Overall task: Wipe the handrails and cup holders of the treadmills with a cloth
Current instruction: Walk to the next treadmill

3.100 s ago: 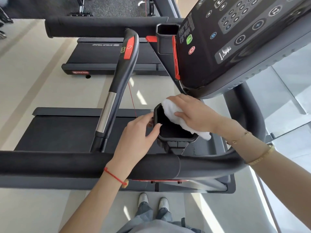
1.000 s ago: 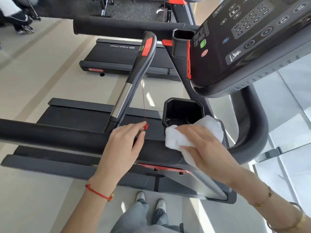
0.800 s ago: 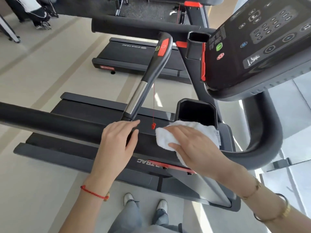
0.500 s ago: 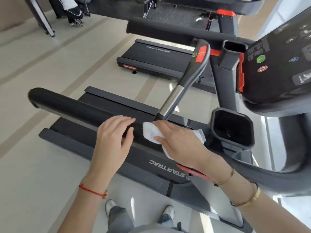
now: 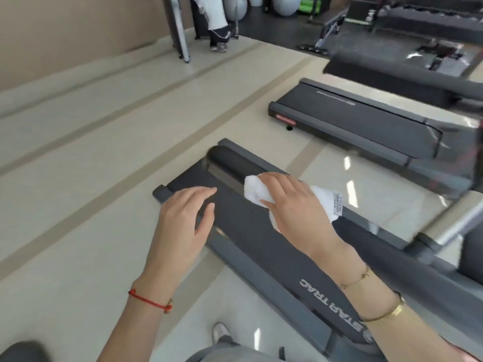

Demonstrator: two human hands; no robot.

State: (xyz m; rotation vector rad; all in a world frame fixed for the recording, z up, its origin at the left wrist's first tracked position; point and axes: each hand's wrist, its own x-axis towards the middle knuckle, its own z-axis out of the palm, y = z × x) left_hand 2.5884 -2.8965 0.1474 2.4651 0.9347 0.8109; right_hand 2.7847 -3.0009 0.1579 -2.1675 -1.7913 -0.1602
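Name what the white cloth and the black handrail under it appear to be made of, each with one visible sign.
Cloth: likely cotton terry; white, fluffy, with a sewn label. Handrail: probably foam or rubber padding; matt black, rounded, no shine.

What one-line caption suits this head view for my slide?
Right hand presses a white cloth along the black padded treadmill handrail, left hand open beside it.

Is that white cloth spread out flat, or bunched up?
Bunched up. The white cloth sits as a crumpled wad under the right hand on the handrail, its label end sticking out.
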